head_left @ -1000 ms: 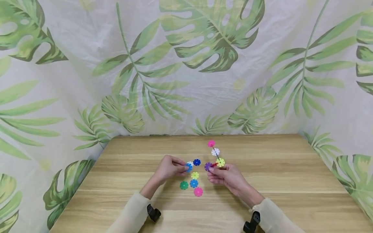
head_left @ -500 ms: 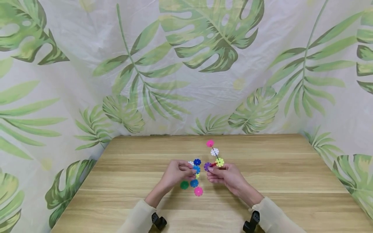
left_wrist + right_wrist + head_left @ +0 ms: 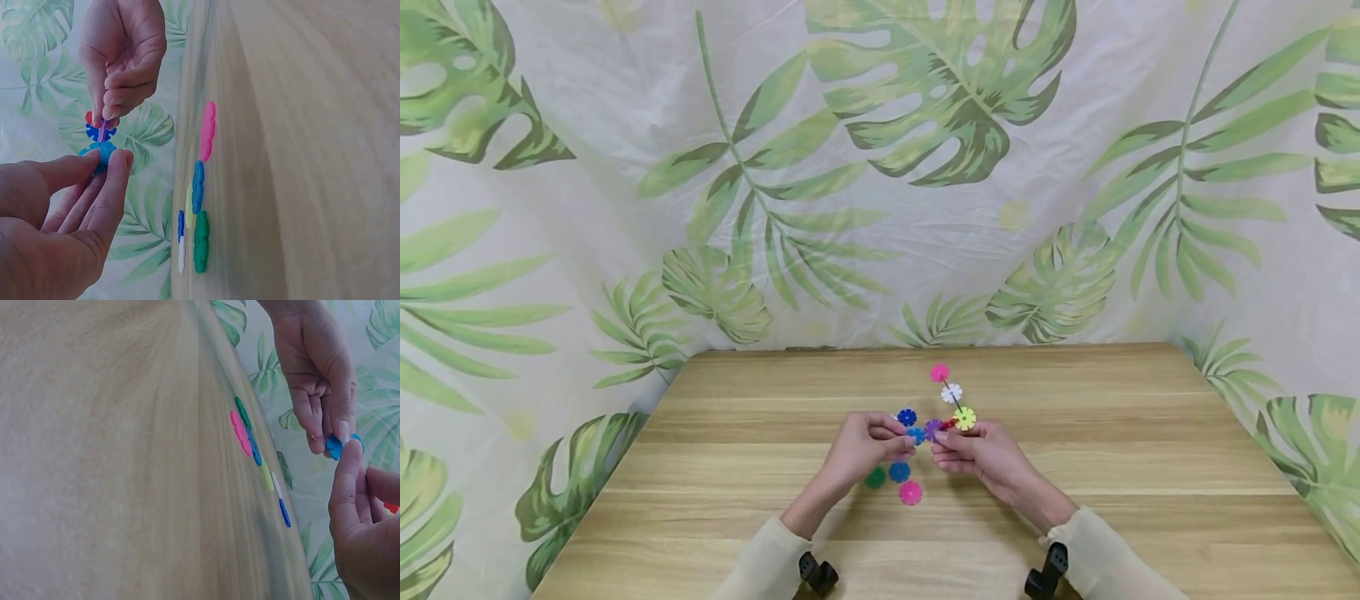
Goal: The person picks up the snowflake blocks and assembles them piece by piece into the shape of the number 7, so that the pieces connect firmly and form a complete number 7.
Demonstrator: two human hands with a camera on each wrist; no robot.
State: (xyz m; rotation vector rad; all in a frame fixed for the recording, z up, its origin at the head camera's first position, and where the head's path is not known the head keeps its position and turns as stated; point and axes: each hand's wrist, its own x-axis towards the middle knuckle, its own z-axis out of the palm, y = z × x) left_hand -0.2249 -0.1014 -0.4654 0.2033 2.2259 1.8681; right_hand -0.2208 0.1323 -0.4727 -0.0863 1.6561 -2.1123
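Observation:
My left hand [image 3: 867, 446] pinches a light blue notched disc [image 3: 917, 435] between thumb and fingers. Opposite it, my right hand [image 3: 987, 458] grips a purple notched disc [image 3: 932, 429], the near end of a joined chain. A red disc [image 3: 950, 424], a yellow one [image 3: 965, 418], a white one [image 3: 952, 392] and a pink one [image 3: 940, 372] follow along that chain, with dark pieces edge-on between them. In the left wrist view the purple disc [image 3: 102, 131] stands edge-on right at the rim of the light blue disc [image 3: 106, 152].
Loose discs lie flat on the wooden table [image 3: 760, 467] beneath the hands: dark blue [image 3: 907, 417], blue [image 3: 899, 472], pink [image 3: 911, 493], green [image 3: 876, 477], yellow [image 3: 189, 203] and white [image 3: 182, 256]. A leaf-print cloth [image 3: 925, 250] hangs behind the table.
My left hand has moved right with the light blue disc, bringing it up to the purple one. The right hand has stayed nearly still, the chain tilting slightly left.

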